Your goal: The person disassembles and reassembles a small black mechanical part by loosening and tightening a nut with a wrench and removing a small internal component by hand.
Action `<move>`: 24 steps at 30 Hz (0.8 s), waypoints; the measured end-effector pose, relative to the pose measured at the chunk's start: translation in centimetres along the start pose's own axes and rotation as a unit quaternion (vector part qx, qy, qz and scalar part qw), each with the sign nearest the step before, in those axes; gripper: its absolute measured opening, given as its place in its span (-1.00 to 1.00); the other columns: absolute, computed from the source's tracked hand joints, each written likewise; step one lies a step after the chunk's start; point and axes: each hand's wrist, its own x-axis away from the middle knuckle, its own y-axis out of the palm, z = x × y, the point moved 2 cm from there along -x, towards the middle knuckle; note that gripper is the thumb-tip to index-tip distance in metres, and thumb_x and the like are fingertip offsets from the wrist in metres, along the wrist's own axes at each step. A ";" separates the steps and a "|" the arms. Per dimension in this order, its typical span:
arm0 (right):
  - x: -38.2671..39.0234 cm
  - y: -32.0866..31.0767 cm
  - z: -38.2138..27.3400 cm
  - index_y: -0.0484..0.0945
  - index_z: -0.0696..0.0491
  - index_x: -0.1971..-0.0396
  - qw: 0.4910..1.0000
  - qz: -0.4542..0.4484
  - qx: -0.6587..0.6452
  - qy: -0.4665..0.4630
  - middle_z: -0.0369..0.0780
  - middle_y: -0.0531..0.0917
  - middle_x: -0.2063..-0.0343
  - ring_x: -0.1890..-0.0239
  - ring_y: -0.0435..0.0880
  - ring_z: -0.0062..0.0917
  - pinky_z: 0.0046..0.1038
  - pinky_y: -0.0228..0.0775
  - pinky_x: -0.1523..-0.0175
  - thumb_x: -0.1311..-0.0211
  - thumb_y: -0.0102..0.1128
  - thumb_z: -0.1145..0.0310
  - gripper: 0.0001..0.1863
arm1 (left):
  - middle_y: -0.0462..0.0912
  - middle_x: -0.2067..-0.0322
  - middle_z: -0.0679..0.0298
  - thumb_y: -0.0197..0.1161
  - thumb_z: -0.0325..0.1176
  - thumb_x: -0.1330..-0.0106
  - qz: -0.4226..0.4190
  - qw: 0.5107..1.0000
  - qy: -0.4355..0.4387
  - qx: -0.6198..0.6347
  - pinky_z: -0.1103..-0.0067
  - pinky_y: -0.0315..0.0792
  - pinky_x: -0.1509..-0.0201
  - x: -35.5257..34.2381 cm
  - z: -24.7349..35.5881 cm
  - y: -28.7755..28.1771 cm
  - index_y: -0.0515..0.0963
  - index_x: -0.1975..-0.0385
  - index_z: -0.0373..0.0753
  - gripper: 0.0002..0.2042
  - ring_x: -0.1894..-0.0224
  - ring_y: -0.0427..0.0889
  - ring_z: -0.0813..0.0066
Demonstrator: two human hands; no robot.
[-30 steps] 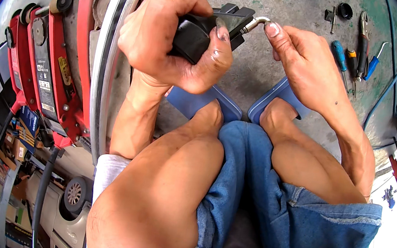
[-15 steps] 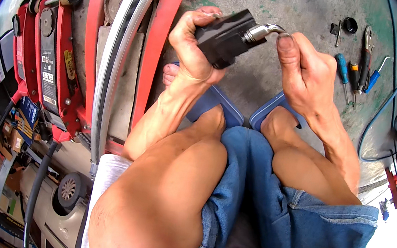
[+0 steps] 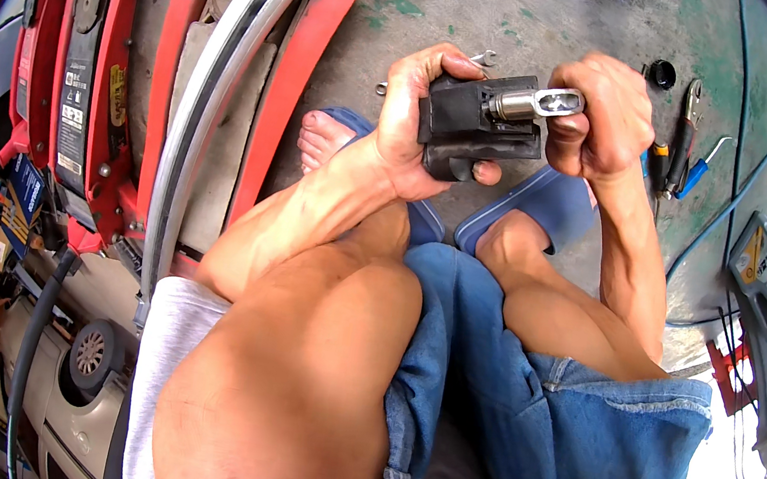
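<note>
My left hand [image 3: 412, 112] is closed around a black, boxy part [image 3: 462, 119], its fingers wrapped behind it and the thumb along its top. A shiny silver socket wrench [image 3: 517, 105] with a hinged, fork-like head has its socket end against the part's face. My right hand [image 3: 603, 118] is curled in a fist around the wrench's other end, hiding the handle. Behind my left hand, a small metal wrench [image 3: 487, 58] shows only its two ends on the floor. Both hands are above my blue sandals [image 3: 543, 207].
On the floor to the right lie pliers [image 3: 691, 101], a blue-handled hook tool [image 3: 695, 176] and a black ring-shaped piece [image 3: 662, 75]. A blue hose [image 3: 729, 203] curves past them. Red floor jacks [image 3: 297, 83] and a bent silver-and-black strip [image 3: 223, 63] stand at left.
Both hands have moved slightly right and down in view with the black part. The part is turned more toward me, and the wrench's hinged head now shows its forked opening.
</note>
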 end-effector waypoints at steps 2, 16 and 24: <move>-0.5 0.2 0.4 0.45 0.23 0.53 0.999 -0.004 0.009 -0.051 -0.25 0.38 0.74 0.76 0.37 -0.45 -0.46 0.17 0.63 -0.45 -0.11 0.18 -0.56 | 0.61 0.52 0.22 0.00 -0.09 -0.18 0.016 0.999 -0.037 0.006 0.44 0.33 0.57 -0.1 -0.1 0.1 0.61 0.33 -0.22 -0.64 0.55 0.47 0.36; -0.4 -0.6 -1.3 0.45 0.24 0.52 0.998 0.024 0.051 0.017 -0.21 0.45 0.71 0.73 0.42 -0.46 -0.48 0.21 0.61 -0.46 -0.11 0.13 -0.52 | 0.51 0.57 0.16 0.05 -0.15 -0.13 -0.102 0.993 -0.044 0.048 0.42 0.27 0.59 -0.8 0.4 -0.3 0.54 0.27 -0.24 -0.68 0.59 0.43 0.26; 1.3 -1.2 -3.1 0.54 0.15 0.46 0.977 0.008 0.078 0.197 -0.21 0.43 0.75 0.75 0.44 -0.42 -0.47 0.27 0.60 -0.34 0.14 0.19 -0.68 | 0.59 0.47 0.18 0.05 -0.17 -0.13 0.054 0.984 0.159 -0.057 0.35 0.49 0.63 -1.2 1.3 -1.2 0.50 0.36 -0.26 -0.72 0.50 0.63 0.24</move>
